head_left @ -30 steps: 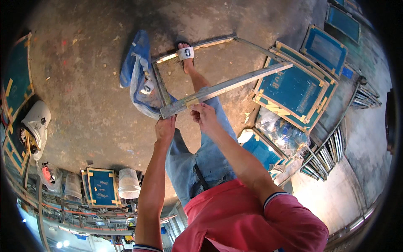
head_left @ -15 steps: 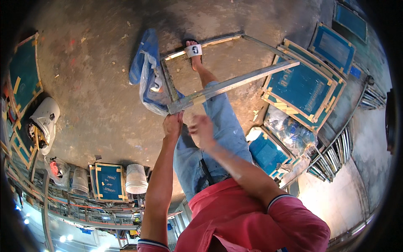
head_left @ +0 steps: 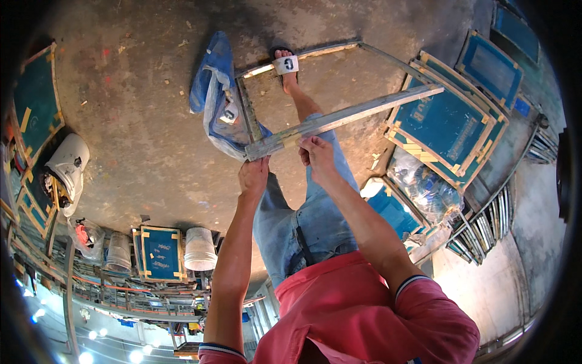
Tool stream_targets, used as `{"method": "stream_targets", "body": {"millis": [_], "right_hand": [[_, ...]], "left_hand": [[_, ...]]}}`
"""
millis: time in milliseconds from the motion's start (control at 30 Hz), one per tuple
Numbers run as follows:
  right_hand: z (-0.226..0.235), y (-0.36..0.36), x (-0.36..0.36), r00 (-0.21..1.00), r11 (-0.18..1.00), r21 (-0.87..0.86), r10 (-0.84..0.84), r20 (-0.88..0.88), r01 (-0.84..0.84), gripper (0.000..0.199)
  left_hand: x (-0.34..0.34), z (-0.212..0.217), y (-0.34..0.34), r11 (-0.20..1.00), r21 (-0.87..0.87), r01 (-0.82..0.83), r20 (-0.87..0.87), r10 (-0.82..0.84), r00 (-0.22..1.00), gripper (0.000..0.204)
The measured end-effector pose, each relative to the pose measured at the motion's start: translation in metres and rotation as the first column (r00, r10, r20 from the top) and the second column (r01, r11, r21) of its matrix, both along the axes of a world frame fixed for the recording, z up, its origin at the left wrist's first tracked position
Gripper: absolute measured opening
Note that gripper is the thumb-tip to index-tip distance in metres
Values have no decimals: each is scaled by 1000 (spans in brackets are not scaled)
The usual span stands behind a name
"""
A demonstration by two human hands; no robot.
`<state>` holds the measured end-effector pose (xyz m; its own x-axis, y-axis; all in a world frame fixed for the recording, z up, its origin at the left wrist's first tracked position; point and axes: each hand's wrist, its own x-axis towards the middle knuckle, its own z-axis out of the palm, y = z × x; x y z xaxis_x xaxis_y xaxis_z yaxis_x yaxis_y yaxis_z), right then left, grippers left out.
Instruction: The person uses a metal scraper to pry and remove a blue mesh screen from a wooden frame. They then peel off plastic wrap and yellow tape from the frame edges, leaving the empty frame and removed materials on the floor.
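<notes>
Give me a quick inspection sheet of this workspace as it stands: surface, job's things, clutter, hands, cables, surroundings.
Surface: bare concrete floor, stained, with small scraps scattered on it.
Job's things: empty wooden frame propped on the floor, far rail beside a sandalled foot.
Clutter: blue and clear plastic bag against the frame's left rail; white buckets; white helmet-like object.
Hands: left hand grips the near corner of the frame; right hand grips the near rail.
Cables: nothing seen.
Surroundings: blue mesh screens in wooden frames stacked at right, more along the left edge; metal racks.
</notes>
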<state>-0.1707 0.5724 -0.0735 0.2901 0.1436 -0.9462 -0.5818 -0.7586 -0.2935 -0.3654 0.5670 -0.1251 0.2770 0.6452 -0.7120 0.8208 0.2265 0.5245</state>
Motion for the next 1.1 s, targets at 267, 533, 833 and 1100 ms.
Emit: {"method": "stream_targets", "body": {"millis": [267,533,833,1100], "right_hand": [[-10,-7,-30,925,928,-35,-364,113,370,17],[-4,-3,-47,522,793,-56,451,724,-607,7],[9,-29,-36,916,953,133,212,341,-271,18],[27,41,-87,415,483,136,536,735,-865,16]], "left_hand": [[7,84,84,993,-121,3,-283,-38,958,32],[30,42,65,983,-21,180,167,-174,970,43],[5,19,62,924,-362,-123,373,264,890,42],[-5,13,48,843,-519,-143,619,486,618,54]]}}
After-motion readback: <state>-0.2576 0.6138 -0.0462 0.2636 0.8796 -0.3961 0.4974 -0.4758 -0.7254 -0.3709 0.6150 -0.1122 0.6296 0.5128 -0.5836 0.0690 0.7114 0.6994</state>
